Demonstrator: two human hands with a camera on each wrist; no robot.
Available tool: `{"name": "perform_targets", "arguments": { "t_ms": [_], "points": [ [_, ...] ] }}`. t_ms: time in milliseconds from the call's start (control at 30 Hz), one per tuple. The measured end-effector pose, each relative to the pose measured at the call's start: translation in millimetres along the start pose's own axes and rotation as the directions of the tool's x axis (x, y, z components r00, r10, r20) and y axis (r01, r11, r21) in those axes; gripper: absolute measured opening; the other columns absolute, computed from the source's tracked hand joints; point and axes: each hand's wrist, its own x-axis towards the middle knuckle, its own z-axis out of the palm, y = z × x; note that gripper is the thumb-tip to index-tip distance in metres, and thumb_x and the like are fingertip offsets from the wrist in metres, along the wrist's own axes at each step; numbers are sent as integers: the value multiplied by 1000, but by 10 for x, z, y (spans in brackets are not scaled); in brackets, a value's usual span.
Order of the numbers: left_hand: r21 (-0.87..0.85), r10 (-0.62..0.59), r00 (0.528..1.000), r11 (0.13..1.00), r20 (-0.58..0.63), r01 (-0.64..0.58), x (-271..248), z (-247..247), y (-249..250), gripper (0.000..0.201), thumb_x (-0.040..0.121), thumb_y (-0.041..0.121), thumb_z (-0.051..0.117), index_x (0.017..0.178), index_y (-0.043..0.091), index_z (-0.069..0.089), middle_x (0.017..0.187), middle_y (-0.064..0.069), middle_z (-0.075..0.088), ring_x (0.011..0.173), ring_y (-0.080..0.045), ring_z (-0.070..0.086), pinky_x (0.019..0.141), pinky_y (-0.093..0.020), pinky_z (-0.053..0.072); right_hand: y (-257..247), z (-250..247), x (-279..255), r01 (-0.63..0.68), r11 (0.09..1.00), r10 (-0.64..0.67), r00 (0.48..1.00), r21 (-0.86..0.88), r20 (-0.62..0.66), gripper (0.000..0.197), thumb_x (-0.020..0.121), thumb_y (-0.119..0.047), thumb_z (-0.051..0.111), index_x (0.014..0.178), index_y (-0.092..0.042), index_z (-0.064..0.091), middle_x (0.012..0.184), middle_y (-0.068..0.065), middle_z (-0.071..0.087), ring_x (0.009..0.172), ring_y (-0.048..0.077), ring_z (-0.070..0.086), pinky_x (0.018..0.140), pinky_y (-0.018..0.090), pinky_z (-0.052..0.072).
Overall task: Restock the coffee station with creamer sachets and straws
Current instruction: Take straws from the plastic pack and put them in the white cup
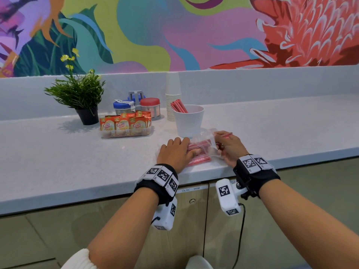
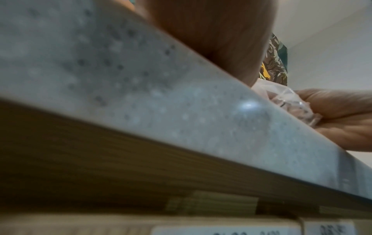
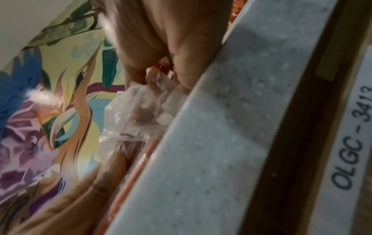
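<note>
A clear plastic bag of red straws [image 1: 200,159] lies on the counter near its front edge. My left hand [image 1: 175,152] lies flat on the bag, fingers straight, pressing it down. My right hand [image 1: 227,145] is at the bag's open end and pinches a few red straws [image 1: 226,134] that stick out past its fingers. The right wrist view shows the fingers [image 3: 181,52] closed on straws and crumpled plastic [image 3: 136,114]. Just behind the hands, a white cup [image 1: 191,124] holds several red straws [image 1: 178,106]. Creamer sachets [image 1: 124,125] fill a clear tray farther left.
A stack of paper cups [image 1: 172,98] stands behind the white cup. Jars with blue and red lids [image 1: 149,105] sit behind the sachets. A potted plant [image 1: 81,94] is at the back left. The counter's front edge [image 2: 141,95] fills both wrist views; cabinets are below.
</note>
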Motion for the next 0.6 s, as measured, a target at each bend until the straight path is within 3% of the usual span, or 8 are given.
{"name": "perform_targets", "arguments": {
  "t_ms": [67,167,267,367,467,600],
  "points": [
    [7,6,1000,1000,12,-6,-2,4,8,49,96,52,26,128,16,39,127,-11,48,116,-30,44,94,-41,36,-33,-42,11,14,999,-12,998,30,-60,11,84,-2,59,76,-8,57,43,-3,54,31,3,43,30,12,34],
    [-2,4,1000,1000,20,-4,-2,3,7,47,98,48,24,130,16,37,127,-11,48,116,-30,43,95,-41,35,-46,-52,32,14,988,6,992,153,-127,16,83,1,60,71,-10,57,50,-1,53,32,3,43,30,12,33],
    [-8,-2,1000,1000,20,2,-5,7,3,45,99,46,22,129,15,37,128,-11,47,117,-30,43,95,-41,34,0,-13,43,-87,967,100,994,238,-44,15,86,0,56,71,-6,58,53,2,53,32,3,43,32,11,36],
    [-16,-4,1000,1000,19,4,-7,11,-4,44,99,45,22,127,14,38,128,-12,47,117,-30,42,95,-41,34,24,47,40,-164,983,159,985,83,65,21,89,-5,53,69,-3,56,46,1,53,33,4,44,34,13,39],
    [-37,-8,1000,999,14,9,-8,14,-8,47,99,47,20,125,13,39,126,-11,48,115,-30,43,94,-41,35,-75,108,84,-80,997,81,995,25,-66,22,86,1,53,65,-4,52,37,-2,50,30,3,40,30,12,33],
    [-34,-11,1000,999,11,12,-16,19,-2,47,98,49,19,122,14,40,125,-11,48,114,-30,44,94,-40,35,-204,120,121,-33,979,57,992,203,-115,22,85,5,54,66,-5,50,37,-2,51,29,3,39,29,13,28]
  ]
}}
